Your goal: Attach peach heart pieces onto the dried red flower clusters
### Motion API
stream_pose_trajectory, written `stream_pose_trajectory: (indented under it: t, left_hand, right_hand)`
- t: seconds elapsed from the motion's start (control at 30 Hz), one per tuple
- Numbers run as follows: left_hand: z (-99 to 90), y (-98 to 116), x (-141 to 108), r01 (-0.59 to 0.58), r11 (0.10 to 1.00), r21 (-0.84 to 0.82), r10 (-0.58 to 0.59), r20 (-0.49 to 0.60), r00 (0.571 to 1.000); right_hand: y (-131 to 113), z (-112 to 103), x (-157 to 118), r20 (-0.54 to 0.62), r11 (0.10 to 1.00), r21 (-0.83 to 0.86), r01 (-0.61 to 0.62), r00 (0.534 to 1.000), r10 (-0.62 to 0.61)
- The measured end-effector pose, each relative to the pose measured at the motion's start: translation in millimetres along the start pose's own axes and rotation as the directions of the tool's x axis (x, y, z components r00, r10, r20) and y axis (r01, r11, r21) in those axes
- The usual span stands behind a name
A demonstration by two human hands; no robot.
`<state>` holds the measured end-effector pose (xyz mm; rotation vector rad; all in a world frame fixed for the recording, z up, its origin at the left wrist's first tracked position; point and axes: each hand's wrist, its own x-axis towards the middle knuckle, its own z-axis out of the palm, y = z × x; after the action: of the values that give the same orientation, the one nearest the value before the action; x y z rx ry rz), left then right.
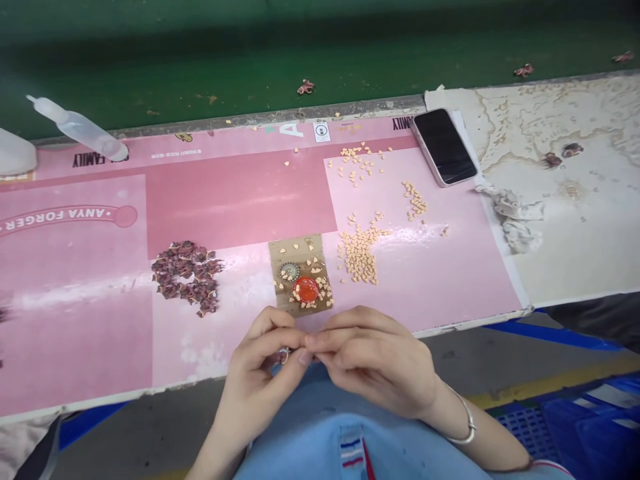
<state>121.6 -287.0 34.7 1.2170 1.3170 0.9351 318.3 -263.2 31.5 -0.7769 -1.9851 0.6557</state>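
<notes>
- Clock directions are taken from where the hands meet, with twelve pointing straight away from the wearer.
- The left hand (263, 363) has its thumb and forefinger pinching a small dark piece (283, 357), purplish red with a pale edge; much of it is covered by the fingers.
- The right hand (383, 360) comes in from three o'clock, its fingers lying close together and its thumb drawn in under them. The tips meet those of the left; whether they grip anything cannot be told.
- So the dark piece is held above the near edge of the table, at about nine o'clock of the meeting point and very close to it.
- At twelve, just beyond the fingertips, lies a brown board (315, 240) bearing a red cap (305, 290), a crimped metal cap (289, 271) and scattered cream pieces.
- At ten o'clock a cluster of dark pieces (183, 290) like the held one rests on the pink sheet (240, 207).
- At one o'clock is the main pile of cream pieces (359, 257), with a phone (445, 147) farther out.
- The step in hand seems to be fine fingertip work on a single dark piece.
- As a judgement, the next move calls for the left pinch to hold steady while the right fingertips make small, light adjustments; squeezing too hard could turn the piece or make it slip from sight.
</notes>
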Motion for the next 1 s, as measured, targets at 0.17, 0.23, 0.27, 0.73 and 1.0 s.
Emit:
stream_pose_trajectory:
  t: [0.17,0.23,0.27,0.73,1.0]
  left_hand:
    - [0.8,-0.3,0.0,-0.001,1.0,0.029,0.001,-0.012,1.0]
    - [1.8,-1.0,0.0,-0.008,0.999,0.049,0.009,-0.037,0.999]
    - [2.2,-1.4,-0.2,-0.008,0.998,0.056,0.011,-0.045,0.999]
    - [2.0,0.0,1.5,0.014,0.998,-0.06,-0.014,0.008,1.0]
    - [-7.5,-18.5,-12.6,0.048,0.981,-0.189,-0.081,-0.168,0.982]
  right_hand:
    - [-1.8,-4.4,-0.3,0.102,0.985,-0.158,0.071,0.993,-0.056]
    - [-0.1,-4.3,-1.3,0.089,0.987,-0.146,0.066,0.995,-0.053]
    - [0.9,-3.7,-1.9,0.073,0.991,-0.126,0.055,0.996,-0.046]
    - [2.3,-1.2,2.7,0.034,1.0,-0.015,0.004,0.999,-0.004]
    - [23.3,-7.8,-0.2,0.086,0.946,-0.306,0.103,0.993,-0.081]
